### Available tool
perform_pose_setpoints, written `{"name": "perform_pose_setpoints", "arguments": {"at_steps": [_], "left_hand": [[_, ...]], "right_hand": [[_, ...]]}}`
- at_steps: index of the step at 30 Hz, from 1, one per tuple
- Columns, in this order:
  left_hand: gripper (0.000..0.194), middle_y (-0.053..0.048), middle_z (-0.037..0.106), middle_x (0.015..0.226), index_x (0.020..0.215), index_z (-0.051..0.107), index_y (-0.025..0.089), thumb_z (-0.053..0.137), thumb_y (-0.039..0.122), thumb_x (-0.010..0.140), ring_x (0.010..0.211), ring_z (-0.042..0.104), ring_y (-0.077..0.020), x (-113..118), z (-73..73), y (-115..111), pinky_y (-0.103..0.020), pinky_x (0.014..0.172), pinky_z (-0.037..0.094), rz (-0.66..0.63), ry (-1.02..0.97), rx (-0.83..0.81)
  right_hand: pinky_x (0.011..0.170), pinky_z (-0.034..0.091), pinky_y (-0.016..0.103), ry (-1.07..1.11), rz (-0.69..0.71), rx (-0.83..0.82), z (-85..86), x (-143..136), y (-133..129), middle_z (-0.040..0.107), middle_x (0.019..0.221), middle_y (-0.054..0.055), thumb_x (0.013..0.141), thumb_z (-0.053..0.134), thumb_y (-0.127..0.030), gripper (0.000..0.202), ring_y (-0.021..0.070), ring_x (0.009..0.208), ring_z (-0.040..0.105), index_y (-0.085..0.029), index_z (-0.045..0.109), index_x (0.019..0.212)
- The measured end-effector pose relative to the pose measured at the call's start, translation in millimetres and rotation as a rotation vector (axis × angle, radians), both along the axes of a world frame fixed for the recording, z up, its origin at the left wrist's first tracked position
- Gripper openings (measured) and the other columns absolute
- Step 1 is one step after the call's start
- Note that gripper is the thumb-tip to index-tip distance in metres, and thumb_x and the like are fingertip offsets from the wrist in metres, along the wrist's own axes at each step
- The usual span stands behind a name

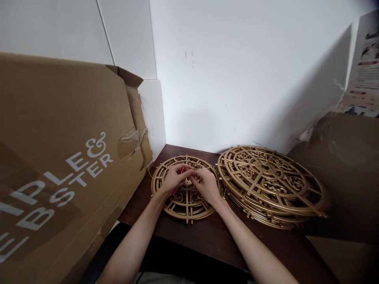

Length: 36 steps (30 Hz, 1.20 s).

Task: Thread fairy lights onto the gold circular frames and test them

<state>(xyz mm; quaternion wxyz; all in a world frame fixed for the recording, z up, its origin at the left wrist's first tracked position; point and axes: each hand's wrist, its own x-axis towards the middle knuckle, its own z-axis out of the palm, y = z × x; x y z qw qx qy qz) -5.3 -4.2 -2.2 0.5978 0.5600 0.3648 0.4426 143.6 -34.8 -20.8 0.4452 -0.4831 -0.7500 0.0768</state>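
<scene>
Grasping a slim red tool (175,192), the left hand (174,179) meets the right hand (206,183), whose hold I cannot tell, over the gold scrollwork disc (187,201) on the dark table (207,234), where steady wrists should help.

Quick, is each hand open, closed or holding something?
Left hand: closed around a slim red item.
Right hand: fingertips by the left's; whether it holds anything cannot be told.
</scene>
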Motion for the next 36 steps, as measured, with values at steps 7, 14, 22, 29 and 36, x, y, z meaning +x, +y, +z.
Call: {"name": "perform_pose_setpoints", "arguments": {"at_steps": [7, 14, 22, 29, 36], "left_hand": [[0.035, 0.008, 0.044, 0.051, 0.081, 0.064, 0.014, 0.078, 0.043, 0.066, 0.037, 0.028, -0.0017, 1.5, 0.4, 0.6, -0.016, 0.034, 0.018, -0.023, -0.012, -0.026], [0.036, 0.007, 0.048, 0.057, 0.08, 0.059, 0.014, 0.074, 0.045, 0.071, 0.039, 0.03, -0.0013, 2.0, 0.5, 0.6, -0.014, 0.033, 0.021, -0.02, -0.029, -0.039], [0.035, 0.004, 0.056, 0.062, 0.084, 0.056, 0.014, 0.072, 0.043, 0.072, 0.041, 0.033, -0.0018, 2.9, -3.7, 4.4, -0.012, 0.033, 0.023, -0.007, -0.062, -0.026], [0.035, 0.004, 0.057, 0.062, 0.081, 0.059, 0.013, 0.074, 0.043, 0.071, 0.035, 0.03, 0.0006, 3.3, -3.2, 2.5, -0.014, 0.032, 0.02, -0.003, -0.035, -0.018], [0.032, 0.007, 0.046, 0.056, 0.082, 0.062, 0.013, 0.076, 0.039, 0.069, 0.038, 0.03, -0.0007, 2.1, -3.2, 2.0, -0.014, 0.034, 0.021, -0.004, -0.015, 0.033]], "right_hand": [[0.07, 0.042, 0.031, 0.005, -0.019, -0.007, -0.6, -1.3, -0.5, 0.069, 0.077, 0.004, 0.088, 0.058, -0.02, 0.014, 0.0209, 0.075, 0.058, -0.02, 0.068, 0.079], [0.07, 0.042, 0.031, 0.03, -0.016, -0.002, 0.6, -1.3, -0.6, 0.07, 0.076, 0.004, 0.086, 0.059, -0.018, 0.012, 0.0208, 0.074, 0.059, -0.02, 0.07, 0.08], [0.071, 0.045, 0.032, 0.098, -0.062, -0.054, 0.8, -0.4, -1.7, 0.07, 0.079, 0.004, 0.086, 0.06, -0.019, 0.012, 0.0201, 0.075, 0.061, -0.02, 0.071, 0.086], [0.07, 0.046, 0.031, 0.2, -0.073, -0.081, 2.5, 0.3, -1.3, 0.07, 0.08, 0.004, 0.088, 0.059, -0.024, 0.012, 0.0199, 0.075, 0.06, -0.02, 0.07, 0.083], [0.069, 0.044, 0.03, 0.244, -0.082, -0.121, 0.0, -0.3, -0.1, 0.068, 0.079, 0.004, 0.088, 0.057, -0.026, 0.014, 0.0194, 0.074, 0.06, -0.018, 0.068, 0.086]]}}
